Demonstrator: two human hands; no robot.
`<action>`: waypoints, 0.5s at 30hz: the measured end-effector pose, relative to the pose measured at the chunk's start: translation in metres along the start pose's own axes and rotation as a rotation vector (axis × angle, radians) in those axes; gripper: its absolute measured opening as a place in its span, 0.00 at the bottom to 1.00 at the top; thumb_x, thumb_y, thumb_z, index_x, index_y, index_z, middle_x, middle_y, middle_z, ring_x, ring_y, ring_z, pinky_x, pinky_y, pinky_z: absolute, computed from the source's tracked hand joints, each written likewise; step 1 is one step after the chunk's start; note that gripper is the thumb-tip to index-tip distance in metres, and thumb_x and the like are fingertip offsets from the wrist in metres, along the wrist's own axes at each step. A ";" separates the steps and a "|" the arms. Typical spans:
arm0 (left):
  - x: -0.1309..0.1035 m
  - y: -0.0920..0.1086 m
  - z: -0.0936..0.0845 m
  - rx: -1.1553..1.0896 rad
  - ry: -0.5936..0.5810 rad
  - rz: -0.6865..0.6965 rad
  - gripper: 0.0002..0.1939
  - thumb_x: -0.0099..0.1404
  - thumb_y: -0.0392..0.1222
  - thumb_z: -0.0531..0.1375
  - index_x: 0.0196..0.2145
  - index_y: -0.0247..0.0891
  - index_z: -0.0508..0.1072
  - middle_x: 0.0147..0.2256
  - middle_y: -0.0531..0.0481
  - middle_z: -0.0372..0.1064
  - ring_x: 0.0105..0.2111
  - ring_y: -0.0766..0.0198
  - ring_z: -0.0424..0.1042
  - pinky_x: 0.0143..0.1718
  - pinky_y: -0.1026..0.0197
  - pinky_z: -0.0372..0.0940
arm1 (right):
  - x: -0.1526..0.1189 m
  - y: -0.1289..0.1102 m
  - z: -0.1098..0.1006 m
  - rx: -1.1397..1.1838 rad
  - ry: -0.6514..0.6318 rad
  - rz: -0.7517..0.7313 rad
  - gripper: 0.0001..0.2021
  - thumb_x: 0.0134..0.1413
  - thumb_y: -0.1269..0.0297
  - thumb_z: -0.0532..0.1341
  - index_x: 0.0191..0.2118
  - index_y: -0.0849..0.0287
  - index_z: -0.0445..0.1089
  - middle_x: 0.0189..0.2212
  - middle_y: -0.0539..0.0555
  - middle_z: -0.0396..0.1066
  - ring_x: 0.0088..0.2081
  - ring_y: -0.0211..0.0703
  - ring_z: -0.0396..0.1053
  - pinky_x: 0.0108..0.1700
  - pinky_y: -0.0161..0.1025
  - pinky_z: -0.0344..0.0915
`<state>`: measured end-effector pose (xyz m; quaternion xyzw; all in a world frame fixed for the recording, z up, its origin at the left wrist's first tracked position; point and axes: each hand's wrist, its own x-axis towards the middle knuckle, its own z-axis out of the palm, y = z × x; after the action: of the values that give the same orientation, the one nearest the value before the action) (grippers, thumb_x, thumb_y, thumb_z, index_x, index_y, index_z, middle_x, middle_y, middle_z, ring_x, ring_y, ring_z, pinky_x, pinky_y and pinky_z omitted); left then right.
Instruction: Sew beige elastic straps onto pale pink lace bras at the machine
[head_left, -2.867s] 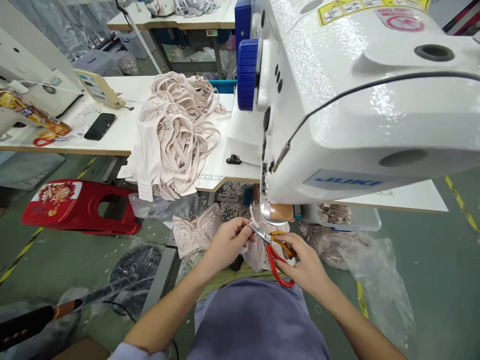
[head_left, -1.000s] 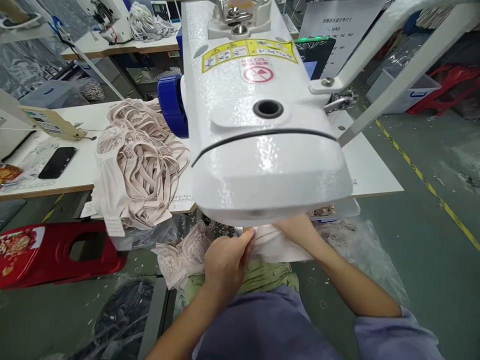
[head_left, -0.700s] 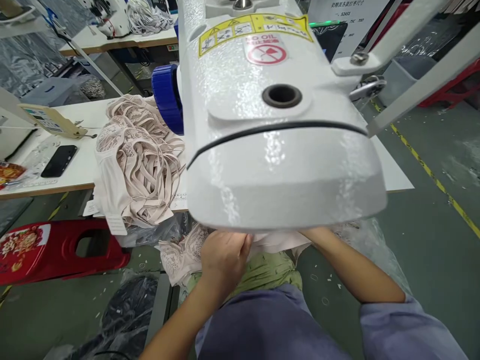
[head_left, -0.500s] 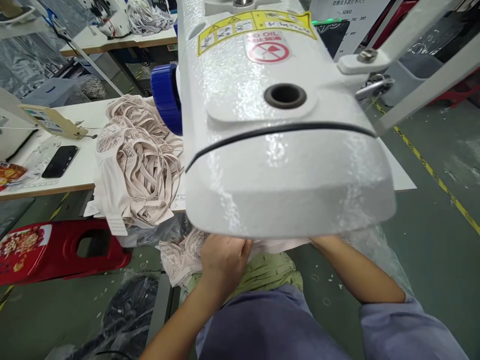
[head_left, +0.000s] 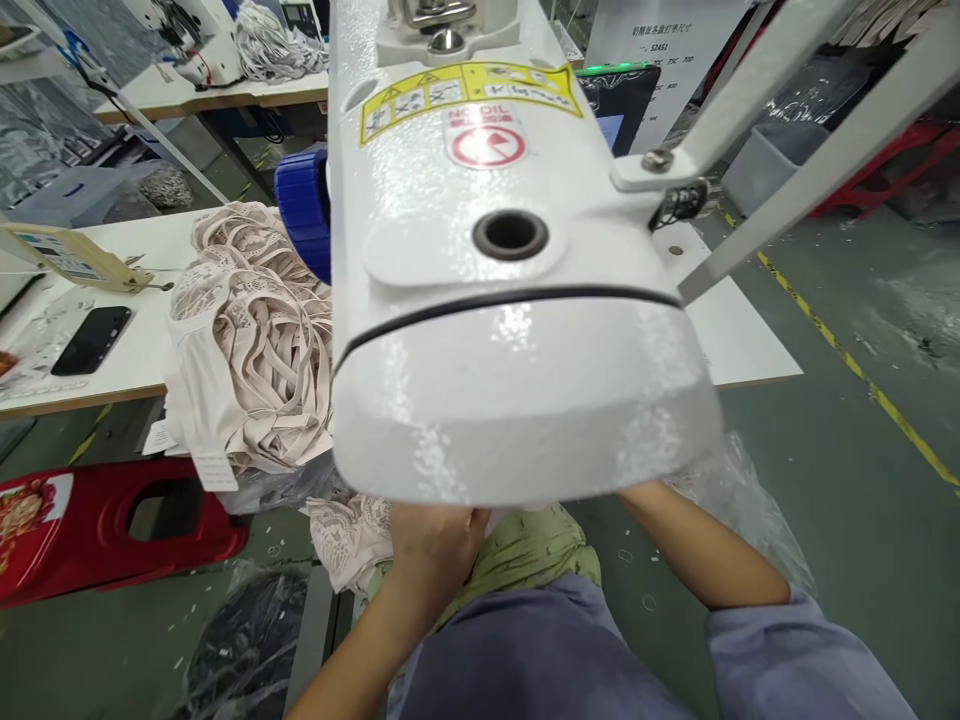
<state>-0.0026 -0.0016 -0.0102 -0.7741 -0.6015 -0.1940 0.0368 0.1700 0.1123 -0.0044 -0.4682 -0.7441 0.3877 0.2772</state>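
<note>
A beige lace bra (head_left: 349, 540) lies in front of me, below the sewing machine's edge. My left hand (head_left: 435, 550) is closed on it with curled fingers, their tips partly under the machine head. From the right, my forearm reaches in under the same white sewing machine head (head_left: 525, 400), which hides my right hand and its fingers. Green patterned cloth (head_left: 536, 550) covers my lap beneath the hands. A heap of beige bras (head_left: 274, 370) with straps and white tags hangs over the table edge left of the machine.
A blue handwheel (head_left: 304, 215) juts from the machine's left side. On the white table (head_left: 154, 330) lie a black phone (head_left: 91, 340) and a cream device (head_left: 71, 258). A red stool (head_left: 97, 525) stands low at left; white posts (head_left: 795, 160) rise at right.
The view has shifted, so the machine sits lower and further left in the picture. My left hand still grips the bra, and less of the bra shows below the machine head.
</note>
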 end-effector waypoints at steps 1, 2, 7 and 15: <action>-0.001 -0.001 0.000 -0.005 0.002 0.000 0.17 0.71 0.43 0.51 0.38 0.41 0.80 0.25 0.49 0.79 0.23 0.60 0.74 0.24 0.59 0.54 | -0.001 -0.001 0.000 0.006 -0.005 -0.003 0.06 0.59 0.63 0.59 0.31 0.56 0.67 0.21 0.46 0.67 0.26 0.39 0.64 0.31 0.36 0.62; -0.002 -0.002 0.000 -0.005 0.010 -0.001 0.16 0.71 0.42 0.51 0.38 0.41 0.79 0.27 0.48 0.80 0.24 0.60 0.75 0.25 0.60 0.57 | -0.001 -0.002 0.000 0.014 -0.009 -0.005 0.05 0.59 0.62 0.59 0.33 0.56 0.68 0.22 0.46 0.68 0.26 0.39 0.65 0.31 0.36 0.62; -0.003 -0.007 -0.003 0.030 0.076 0.025 0.17 0.73 0.43 0.51 0.37 0.40 0.79 0.25 0.48 0.79 0.24 0.59 0.74 0.28 0.60 0.59 | -0.003 -0.003 0.001 0.057 -0.001 -0.002 0.06 0.60 0.60 0.59 0.36 0.54 0.70 0.22 0.46 0.67 0.27 0.40 0.66 0.31 0.37 0.63; -0.002 -0.014 -0.006 -0.037 0.134 0.045 0.17 0.74 0.42 0.52 0.35 0.37 0.80 0.24 0.49 0.77 0.22 0.63 0.72 0.29 0.62 0.58 | -0.005 -0.003 0.001 0.104 0.021 -0.005 0.06 0.59 0.60 0.60 0.36 0.54 0.73 0.23 0.49 0.69 0.31 0.44 0.68 0.36 0.40 0.66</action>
<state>-0.0181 -0.0017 -0.0076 -0.7732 -0.5765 -0.2555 0.0672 0.1697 0.1063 -0.0029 -0.4554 -0.7212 0.4201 0.3097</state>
